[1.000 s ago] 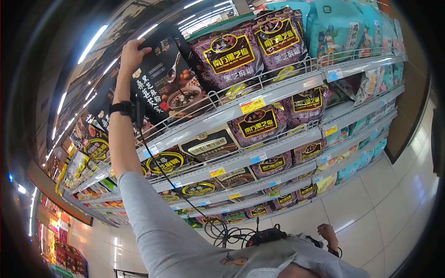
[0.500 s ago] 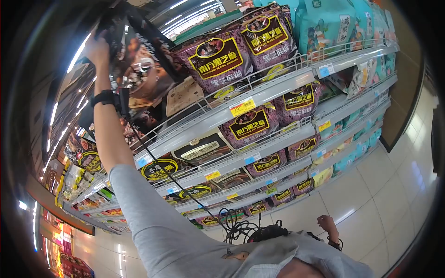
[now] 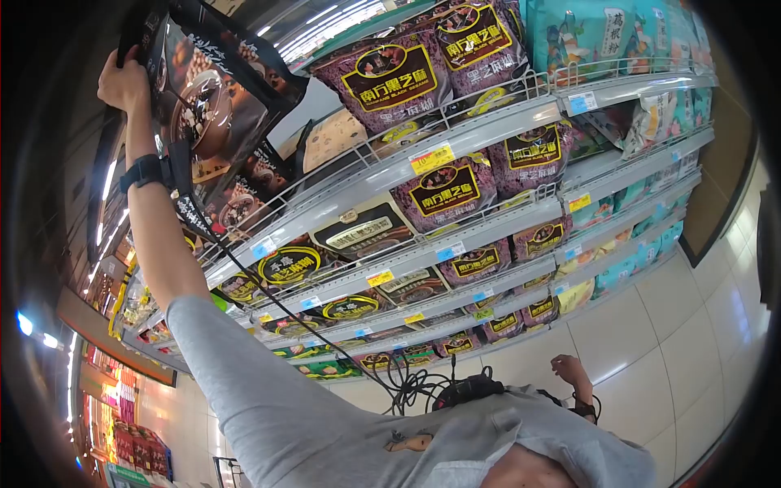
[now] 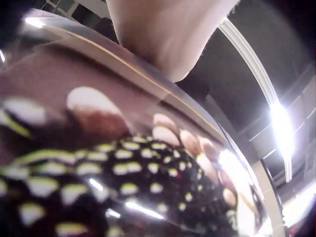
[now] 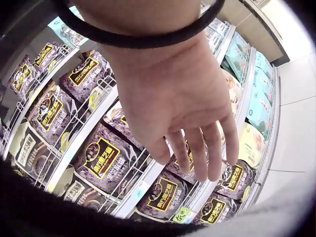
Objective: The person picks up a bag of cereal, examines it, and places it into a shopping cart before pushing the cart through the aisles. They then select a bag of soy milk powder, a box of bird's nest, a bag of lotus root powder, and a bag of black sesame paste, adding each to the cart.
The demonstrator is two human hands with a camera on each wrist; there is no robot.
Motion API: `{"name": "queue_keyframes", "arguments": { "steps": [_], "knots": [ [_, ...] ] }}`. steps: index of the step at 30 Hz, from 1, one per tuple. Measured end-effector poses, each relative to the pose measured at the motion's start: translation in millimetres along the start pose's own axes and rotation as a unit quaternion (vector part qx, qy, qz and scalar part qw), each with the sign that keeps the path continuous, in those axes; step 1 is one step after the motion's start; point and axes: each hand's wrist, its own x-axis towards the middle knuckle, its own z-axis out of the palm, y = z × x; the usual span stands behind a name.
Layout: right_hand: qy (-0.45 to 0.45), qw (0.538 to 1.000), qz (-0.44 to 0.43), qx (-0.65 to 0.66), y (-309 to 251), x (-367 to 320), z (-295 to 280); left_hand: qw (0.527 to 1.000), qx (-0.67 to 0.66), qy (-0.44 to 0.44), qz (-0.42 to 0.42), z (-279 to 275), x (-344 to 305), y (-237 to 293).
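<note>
My left hand [image 3: 124, 81] grips the upper edge of a glossy black pouch [image 3: 203, 106] printed with a bowl and dark lettering panels, at the upper left of the head view. The pouch tilts above the top shelf. In the left wrist view its shiny printed front [image 4: 128, 163] fills the lower part, with part of my hand [image 4: 158, 39] above it; the fingertips are hidden there. My right hand [image 3: 571, 372] hangs low by my side, away from the shelves. The right wrist view shows its palm [image 5: 173, 98] and loosely extended fingers, holding nothing.
A beige box [image 3: 335, 138] and purple black-sesame bags [image 3: 390, 81] stand behind the wire rail [image 3: 455, 114] on the top shelf. Teal bags [image 3: 618, 37] fill the right side. Lower shelves hold more packets. A dark cable [image 3: 285, 313] runs from the left wrist to my waist.
My left hand has pulled the black pouch up and leftward from its place on the top shelf, tilting it and uncovering a beige box. The right hand still hangs low.
</note>
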Motion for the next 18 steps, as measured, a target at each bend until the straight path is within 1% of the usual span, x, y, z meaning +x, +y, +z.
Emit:
{"name": "queue_keyframes", "arguments": {
  "steps": [1,2,3,5,7,9,10,11,12,13,14,15,16,17,18],
  "knots": [
    [0.006,1.0,-0.013,-0.015,4,5,2,1.0,0.022,0.003,-0.015,-9,2,4],
    [0.012,0.999,-0.025,-0.03,8,9,5,0.999,0.034,0.028,-0.021,-13,7,2],
    [0.007,0.999,-0.025,-0.031,12,12,7,0.999,0.036,0.026,-0.018,-19,12,2],
    [0.017,0.99,-0.114,-0.083,19,12,11,0.993,0.1,0.056,-0.013,-29,26,-3],
    [0.01,0.993,-0.098,-0.06,19,6,14,0.992,0.11,0.055,-0.026,-35,37,-12],
    [-0.002,0.995,-0.091,-0.042,24,3,17,0.997,0.076,-0.012,-0.013,-47,51,-27],
    [-0.022,0.996,-0.076,-0.052,29,5,17,0.998,0.059,-0.02,0.014,-71,45,-5],
    [-0.046,0.995,-0.061,-0.066,31,8,17,0.99,0.129,-0.011,0.057,-80,49,-9],
    [-0.062,0.993,-0.065,-0.075,32,12,20,0.988,0.131,0.001,0.08,-92,47,-16],
    [-0.073,0.985,-0.124,-0.093,35,16,23,0.986,0.131,0.008,0.099,-113,38,-9],
    [-0.09,0.973,-0.18,-0.113,41,17,24,0.984,0.15,-0.012,0.099,-135,34,-13],
    [-0.096,0.97,-0.194,-0.114,42,17,27,0.929,0.29,-0.094,0.213,-163,34,-21],
    [-0.112,0.964,-0.211,-0.115,37,19,35,0.83,0.417,-0.181,0.324,-195,34,-31],
    [-0.153,0.959,-0.2,-0.131,40,26,47,0.864,0.354,-0.201,0.295,-224,24,-14],
    [-0.198,0.951,-0.186,-0.15,42,29,55,0.972,0.014,-0.195,0.132,-248,-3,39]
  ]
}}
